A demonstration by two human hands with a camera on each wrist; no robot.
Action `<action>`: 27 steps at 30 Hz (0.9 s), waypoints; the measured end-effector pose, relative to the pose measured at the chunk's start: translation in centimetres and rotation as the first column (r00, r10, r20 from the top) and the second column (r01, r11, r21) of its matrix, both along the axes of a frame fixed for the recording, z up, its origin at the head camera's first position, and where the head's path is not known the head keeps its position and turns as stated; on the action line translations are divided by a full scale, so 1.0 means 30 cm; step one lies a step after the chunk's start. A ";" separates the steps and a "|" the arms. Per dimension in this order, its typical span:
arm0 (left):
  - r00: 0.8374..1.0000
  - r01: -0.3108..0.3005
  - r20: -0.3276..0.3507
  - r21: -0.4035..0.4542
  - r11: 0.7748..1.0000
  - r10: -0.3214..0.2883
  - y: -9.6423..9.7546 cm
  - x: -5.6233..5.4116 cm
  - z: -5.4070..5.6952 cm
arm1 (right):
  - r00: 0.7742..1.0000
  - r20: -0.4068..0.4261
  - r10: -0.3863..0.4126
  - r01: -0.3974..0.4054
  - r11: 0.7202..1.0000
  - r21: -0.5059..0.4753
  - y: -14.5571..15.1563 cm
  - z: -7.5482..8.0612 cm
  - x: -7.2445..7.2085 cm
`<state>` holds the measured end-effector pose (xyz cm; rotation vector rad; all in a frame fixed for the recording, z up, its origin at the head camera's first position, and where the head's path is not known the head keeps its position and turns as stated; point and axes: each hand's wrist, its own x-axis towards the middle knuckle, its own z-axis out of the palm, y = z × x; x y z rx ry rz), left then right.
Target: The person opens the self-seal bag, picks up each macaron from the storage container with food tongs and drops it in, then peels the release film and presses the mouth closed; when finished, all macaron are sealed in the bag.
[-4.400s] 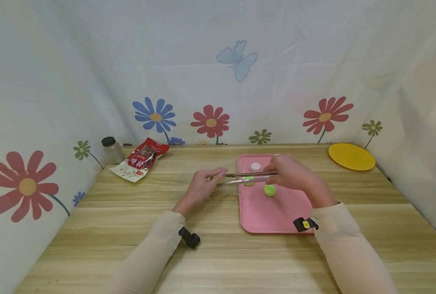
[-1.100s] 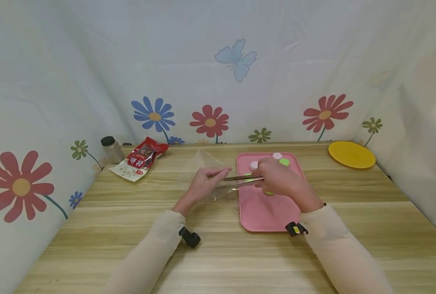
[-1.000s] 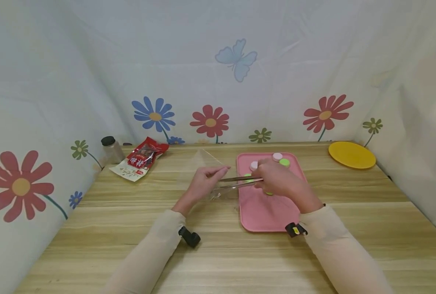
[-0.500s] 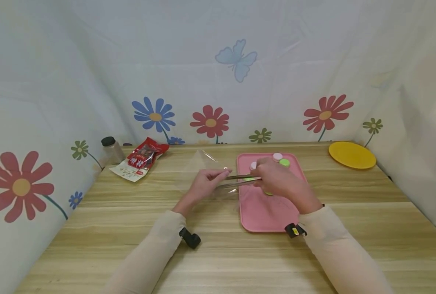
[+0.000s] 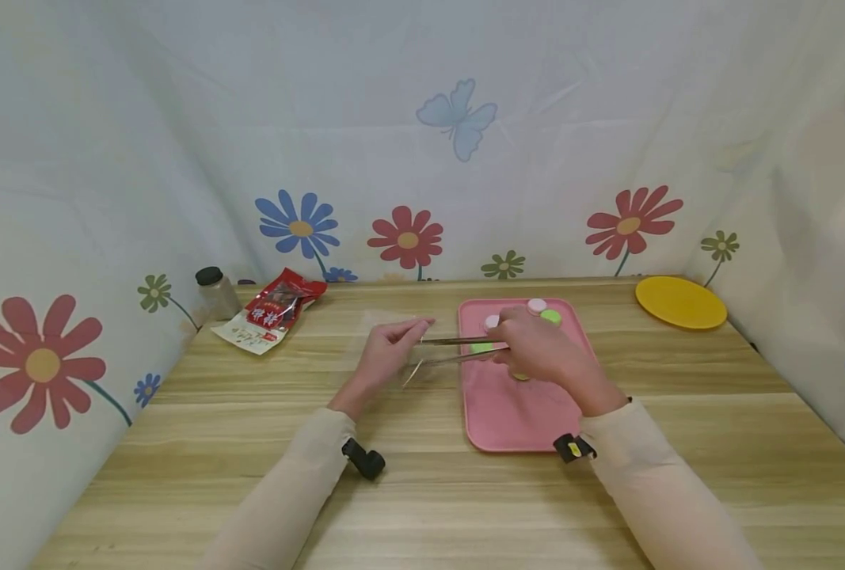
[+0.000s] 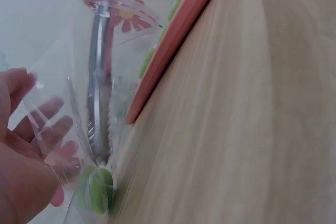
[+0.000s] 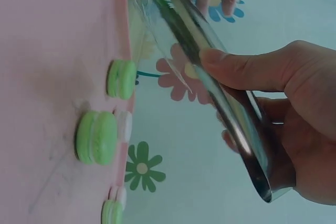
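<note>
In the head view my left hand [image 5: 382, 352] pinches the edge of a clear plastic zip bag [image 6: 123, 2]. My right hand [image 5: 539, 340] grips metal tongs [image 7: 191, 51] by their arms, thumb on one side and fingers on the other. The tongs reach into the bag through its mouth. A green macaron [image 6: 97, 190] lies low in the bag, right by the serrated tong tips. More green macarons [image 7: 97, 137] and pale pink ones [image 5: 537, 305] sit on a pink tray [image 5: 522, 419] below my right hand, which covers part of them.
A red and white snack packet [image 5: 274, 309] lies at the back left, next to a jar [image 5: 218, 294] with a dark lid. At the back right is a yellow plate [image 5: 681, 302]. A patterned curtain [image 5: 365, 142] encloses the wooden table [image 5: 422, 491].
Over the earlier frames my right hand has come left with the tongs. In the last half second my left hand has shifted slightly left with the bag, while the right hand barely moves.
</note>
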<state>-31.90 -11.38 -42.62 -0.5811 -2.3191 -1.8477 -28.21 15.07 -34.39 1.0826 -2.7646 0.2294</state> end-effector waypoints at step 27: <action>0.999 0.033 -0.002 -0.015 0.999 -0.033 0.004 -0.008 -0.003 | 0.986 0.169 0.004 -0.008 1.000 0.024 0.095 0.051 0.011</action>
